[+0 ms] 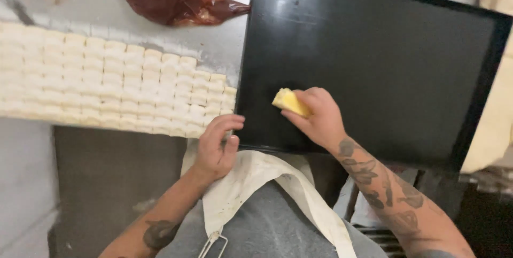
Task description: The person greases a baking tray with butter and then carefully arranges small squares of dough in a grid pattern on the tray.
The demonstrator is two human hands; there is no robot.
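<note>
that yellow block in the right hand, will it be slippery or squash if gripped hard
The yellow block looks soft and greasy, probably slippery in the right hand. Its rounded, worn edge suggests it would squash under a firm grip. Pushed over the smooth dark tray, it would likely glide and smear.

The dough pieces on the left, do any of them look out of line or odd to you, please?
Mostly neat rows, but the dough pieces stagger at the right end, stepping toward the black tray. Nothing looks spilled or damaged.

dough squares (112, 84) left of tray (385, 60)
</note>
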